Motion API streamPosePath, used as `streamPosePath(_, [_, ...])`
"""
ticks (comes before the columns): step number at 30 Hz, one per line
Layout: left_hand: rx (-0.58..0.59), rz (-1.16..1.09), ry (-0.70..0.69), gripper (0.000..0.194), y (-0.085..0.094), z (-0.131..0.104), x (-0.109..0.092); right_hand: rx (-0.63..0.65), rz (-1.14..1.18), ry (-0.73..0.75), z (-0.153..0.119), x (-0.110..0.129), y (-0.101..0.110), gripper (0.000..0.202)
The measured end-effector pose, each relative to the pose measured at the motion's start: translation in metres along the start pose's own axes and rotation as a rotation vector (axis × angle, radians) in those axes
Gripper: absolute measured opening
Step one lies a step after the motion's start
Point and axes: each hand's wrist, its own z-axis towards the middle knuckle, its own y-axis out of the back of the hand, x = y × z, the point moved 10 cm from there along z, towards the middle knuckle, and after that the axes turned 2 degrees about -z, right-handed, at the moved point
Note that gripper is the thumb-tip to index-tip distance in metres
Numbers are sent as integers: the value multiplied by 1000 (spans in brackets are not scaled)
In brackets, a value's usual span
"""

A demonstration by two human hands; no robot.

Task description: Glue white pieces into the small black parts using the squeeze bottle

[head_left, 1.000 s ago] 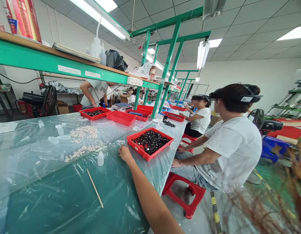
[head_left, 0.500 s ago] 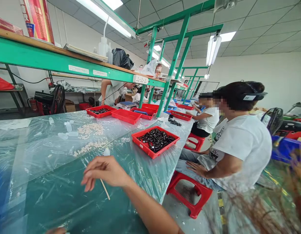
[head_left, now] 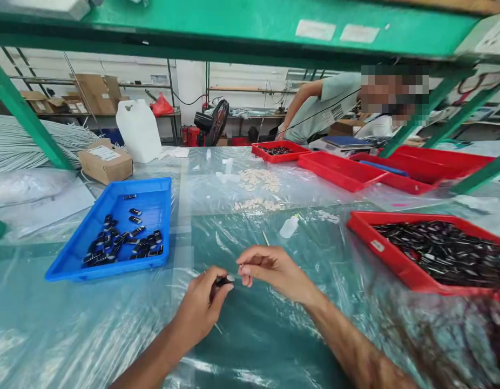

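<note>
My left hand is closed around a small black part with a pale end, held above the plastic-covered table. Just to its right, my right hand has thumb and fingertips pinched together; what lies between them is too small to tell. Beyond the right hand, a thin wooden stick lies near a small translucent squeeze bottle. On the left stands a blue tray holding several black parts like the held one. To the right, a red tray is heaped with glossy black pieces.
Small cream-coloured pieces lie scattered farther back. More red trays line the far right. A white jug and a cardboard box stand back left. A green shelf beam crosses overhead. A person leans beyond the table.
The view has swung left and down, bringing the blue tray into sight. My hands are now close together, and the black part shows in the left one.
</note>
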Motion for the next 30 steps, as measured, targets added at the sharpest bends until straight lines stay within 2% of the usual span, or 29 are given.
streamPosePath(7, [17, -52, -58, 13, 0, 4, -11, 10, -50, -60, 0, -3, -2, 24])
streamPosePath(14, [38, -59, -75, 12, -2, 2, -12, 104, -93, -107, -3, -12, -8, 26])
streamPosePath(20, [75, -65, -89, 11, -7, 2, -12, 116, -155, -148, -5, -14, -6, 30])
streamPosePath(25, [109, -66, -104, 9, -10, 1, -14, 174, -242, -104, -5, -9, -9, 30])
streamPosePath(30, [144, -95, -196, 5, -10, 0, -26, 234, -223, -142, -5, -15, -11, 34])
